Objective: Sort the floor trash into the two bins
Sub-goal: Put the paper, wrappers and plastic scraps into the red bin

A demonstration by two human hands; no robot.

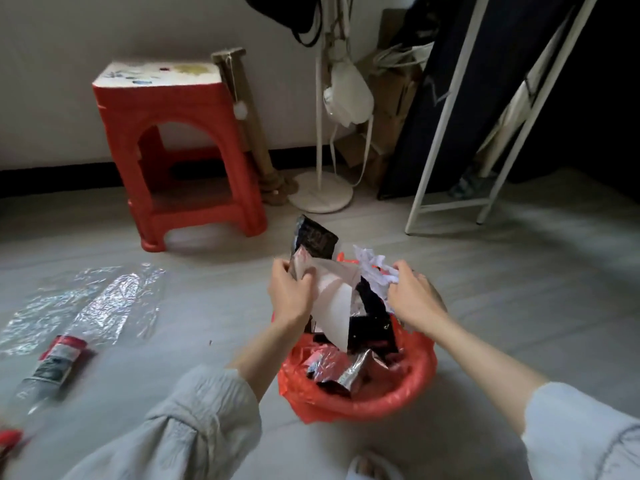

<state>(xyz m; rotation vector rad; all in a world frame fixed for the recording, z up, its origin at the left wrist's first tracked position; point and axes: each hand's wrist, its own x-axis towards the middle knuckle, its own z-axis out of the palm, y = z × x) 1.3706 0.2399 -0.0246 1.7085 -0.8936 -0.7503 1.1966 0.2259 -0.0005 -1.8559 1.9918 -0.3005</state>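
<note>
A red bin (367,401) lined with a red plastic bag stands on the floor in front of me, holding silver and black wrappers (332,368). My left hand (289,294) grips a bundle of black foil wrappers and white paper (332,296) above the bin. My right hand (414,299) holds crumpled white paper (374,268) over the bin's far side. On the floor to the left lie a clear plastic sheet (90,299) and a plastic bottle with a red and grey label (55,363). No other bin shows in this view.
A red plastic stool (180,147) stands by the back wall, with a cat scratching post (249,123) beside it. A white floor stand (320,192), cardboard boxes (384,133) and a white clothes rack (450,168) crowd the back right. A slipper (374,467) shows at the bottom edge.
</note>
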